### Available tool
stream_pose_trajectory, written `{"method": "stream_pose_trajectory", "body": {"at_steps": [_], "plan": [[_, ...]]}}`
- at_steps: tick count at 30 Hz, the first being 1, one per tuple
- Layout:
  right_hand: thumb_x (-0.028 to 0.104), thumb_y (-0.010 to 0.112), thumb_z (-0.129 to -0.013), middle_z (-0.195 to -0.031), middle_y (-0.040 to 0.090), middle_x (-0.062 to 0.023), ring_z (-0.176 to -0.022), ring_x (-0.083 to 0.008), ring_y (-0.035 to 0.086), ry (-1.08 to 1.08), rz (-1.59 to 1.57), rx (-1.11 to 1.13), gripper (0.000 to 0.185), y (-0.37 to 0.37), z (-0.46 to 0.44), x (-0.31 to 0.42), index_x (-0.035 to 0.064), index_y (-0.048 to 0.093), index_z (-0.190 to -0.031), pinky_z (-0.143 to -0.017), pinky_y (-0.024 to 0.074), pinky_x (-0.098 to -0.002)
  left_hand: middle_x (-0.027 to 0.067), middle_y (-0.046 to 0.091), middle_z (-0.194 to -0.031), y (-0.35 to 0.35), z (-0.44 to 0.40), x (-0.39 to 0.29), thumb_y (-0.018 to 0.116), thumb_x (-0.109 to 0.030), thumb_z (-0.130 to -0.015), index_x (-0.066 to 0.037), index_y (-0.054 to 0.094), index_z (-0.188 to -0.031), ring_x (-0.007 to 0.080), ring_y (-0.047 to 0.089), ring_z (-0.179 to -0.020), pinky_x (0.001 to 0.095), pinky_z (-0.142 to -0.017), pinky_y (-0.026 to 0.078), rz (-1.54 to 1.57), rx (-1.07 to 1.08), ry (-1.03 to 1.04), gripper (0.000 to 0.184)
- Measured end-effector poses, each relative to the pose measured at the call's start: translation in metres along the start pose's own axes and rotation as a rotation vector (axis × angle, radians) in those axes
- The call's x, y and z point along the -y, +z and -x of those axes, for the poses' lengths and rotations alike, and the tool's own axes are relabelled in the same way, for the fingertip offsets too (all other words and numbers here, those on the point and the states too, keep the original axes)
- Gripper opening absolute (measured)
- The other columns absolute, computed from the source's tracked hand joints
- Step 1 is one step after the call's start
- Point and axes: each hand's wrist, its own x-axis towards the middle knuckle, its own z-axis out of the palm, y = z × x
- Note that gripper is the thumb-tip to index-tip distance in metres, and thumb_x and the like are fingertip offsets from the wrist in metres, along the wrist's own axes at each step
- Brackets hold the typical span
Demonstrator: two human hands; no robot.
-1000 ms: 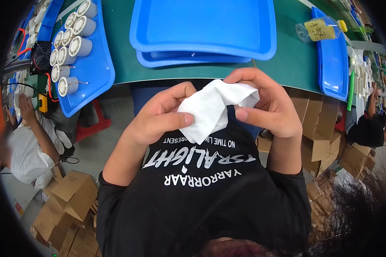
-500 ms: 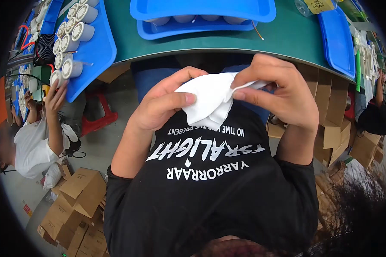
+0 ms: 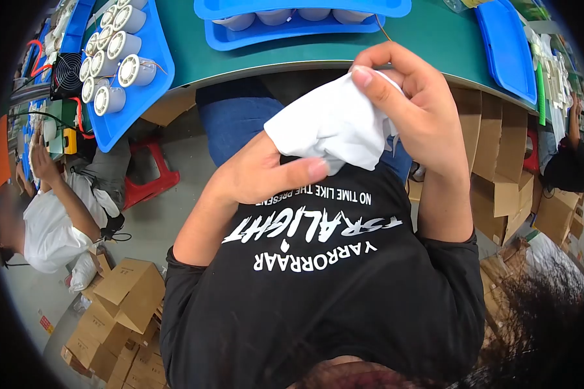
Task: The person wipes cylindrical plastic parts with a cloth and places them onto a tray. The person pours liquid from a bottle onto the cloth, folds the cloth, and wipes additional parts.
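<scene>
In front of my black shirt, both hands work on a white cloth (image 3: pixel 334 120), soft and bunched, glove-like in look; no separate fingers show on it. My left hand (image 3: pixel 256 172) reaches under its near left edge. The left thumb is stretched out apart from the cloth, while the other fingers are hidden beneath or inside it. My right hand (image 3: pixel 415 104) is closed on the cloth's upper right side, with the thumb lying on top and the fingertips partly hidden behind the fabric.
A green worktable (image 3: pixel 279 65) bears stacked blue trays (image 3: pixel 305 8). White cylindrical parts (image 3: pixel 136 70) with wires fill a left tray (image 3: pixel 156 45); another blue tray (image 3: pixel 509 58) lies right. Cardboard boxes (image 3: pixel 133 292) and a red stool (image 3: pixel 150 175) stand around. A co-worker (image 3: pixel 58 220) sits left.
My left hand has slid under the cloth, its thumb coming off it. The right hand has moved up and the cloth is spread wider. The co-worker's hand has left the white parts.
</scene>
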Motion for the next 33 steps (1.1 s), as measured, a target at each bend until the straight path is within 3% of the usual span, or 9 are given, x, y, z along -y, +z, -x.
{"method": "stream_pose_trajectory", "body": {"at_steps": [1, 5, 11, 16, 18, 23, 25, 30, 33], "plan": [[0.019, 0.062, -0.104, -0.086, 0.068, -0.0012, -0.077, -0.0021, 0.059, 0.006, -0.066, -0.005, 0.019, -0.001, -0.002, -0.003, 0.0005, 0.063, -0.108, -0.067, 0.0450, -0.0186, 0.0093, 0.061, -0.136, 0.003, 0.001, -0.010, 0.060, -0.030, -0.104, 0.006, 0.048, -0.144, 0.0173, 0.054, -0.124, 0.0343, -0.108, 0.042, -0.037, -0.038, -0.047, 0.055], [0.025, 0.057, -0.106, -0.091, 0.069, -0.0020, -0.082, -0.0044, 0.062, 0.040, -0.198, -0.034, 0.027, -0.015, -0.006, -0.016, -0.0002, 0.064, -0.110, -0.073, 0.0481, -0.0198, 0.0088, 0.066, -0.128, -0.003, 0.004, -0.007, 0.047, -0.025, -0.110, 0.006, 0.060, -0.134, 0.0142, 0.057, -0.118, 0.0303, -0.102, 0.044, 0.044, -0.191, -0.163, 0.041], [0.031, 0.059, -0.105, -0.096, 0.069, -0.0019, -0.089, -0.0075, 0.063, 0.088, -0.160, 0.021, 0.031, -0.034, -0.012, -0.028, 0.0016, 0.068, -0.112, -0.078, 0.0499, -0.0231, 0.0135, 0.066, -0.129, -0.009, -0.004, -0.016, 0.047, -0.025, -0.109, 0.007, 0.056, -0.138, 0.0182, 0.062, -0.115, 0.0325, -0.101, 0.047, -0.173, -0.253, 0.038, 0.044], [0.033, 0.059, -0.104, -0.098, 0.070, -0.0061, -0.089, -0.0123, 0.066, 0.091, -0.517, -0.005, 0.036, -0.035, -0.020, -0.045, 0.0013, 0.065, -0.118, -0.077, 0.0532, -0.0254, 0.0213, 0.060, -0.138, -0.019, -0.012, -0.016, 0.040, -0.032, -0.108, 0.010, 0.042, -0.146, 0.0310, 0.063, -0.124, 0.0438, -0.107, 0.049, 0.574, -0.201, -0.041, 0.057], [0.043, 0.052, -0.106, -0.102, 0.071, -0.0139, -0.090, -0.0212, 0.071, 0.226, -0.659, 0.112, 0.053, -0.030, -0.016, -0.062, -0.0049, 0.060, -0.126, -0.069, 0.0600, -0.0339, 0.0216, 0.059, -0.140, -0.020, -0.013, -0.014, 0.037, -0.032, -0.109, 0.010, 0.041, -0.147, 0.0316, 0.062, -0.127, 0.0444, -0.109, 0.048, 0.802, -0.165, 0.002, 0.057], [0.075, 0.026, -0.100, -0.120, 0.070, -0.0191, -0.112, -0.0259, 0.068, 0.559, -0.979, 0.292, 0.096, 0.010, -0.011, -0.109, -0.0100, 0.054, -0.136, -0.102, 0.0504, -0.0385, 0.0189, 0.058, -0.142, -0.022, -0.014, -0.011, 0.035, -0.030, -0.109, 0.007, 0.040, -0.149, 0.0302, 0.059, -0.131, 0.0452, -0.111, 0.046, 0.894, -0.174, 0.005, 0.054], [0.080, 0.023, -0.097, -0.132, 0.064, -0.0200, -0.123, -0.0262, 0.061, 0.566, -1.026, 0.314, 0.103, 0.020, -0.008, -0.119, -0.0105, 0.051, -0.140, -0.111, 0.0413, -0.0397, 0.0182, 0.058, -0.143, -0.024, -0.014, -0.011, 0.035, -0.030, -0.109, 0.006, 0.040, -0.149, 0.0295, 0.059, -0.131, 0.0452, -0.111, 0.046, 0.908, -0.189, 0.002, 0.053], [0.076, 0.036, -0.098, -0.146, 0.055, -0.0179, -0.137, -0.0270, 0.051, 0.391, -1.365, 0.469, 0.098, 0.023, -0.001, -0.111, -0.0082, 0.047, -0.146, -0.117, 0.0348, -0.0427, 0.0173, 0.061, -0.138, -0.027, -0.012, -0.012, 0.044, -0.026, -0.107, 0.005, 0.040, -0.149, 0.0295, 0.062, -0.127, 0.0430, -0.105, 0.051, 0.771, -0.235, -0.050, 0.052], [0.052, 0.057, -0.102, -0.139, 0.061, -0.0145, -0.131, -0.0247, 0.056, 0.257, -0.868, 0.208, 0.069, 0.016, -0.010, -0.084, -0.0036, 0.051, -0.143, -0.113, 0.0403, -0.0410, 0.0158, 0.062, -0.134, -0.020, -0.010, -0.020, 0.053, -0.020, -0.105, 0.004, 0.040, -0.149, 0.0266, 0.063, -0.122, 0.0398, -0.100, 0.054, 0.440, -0.340, -0.157, 0.052]]}}
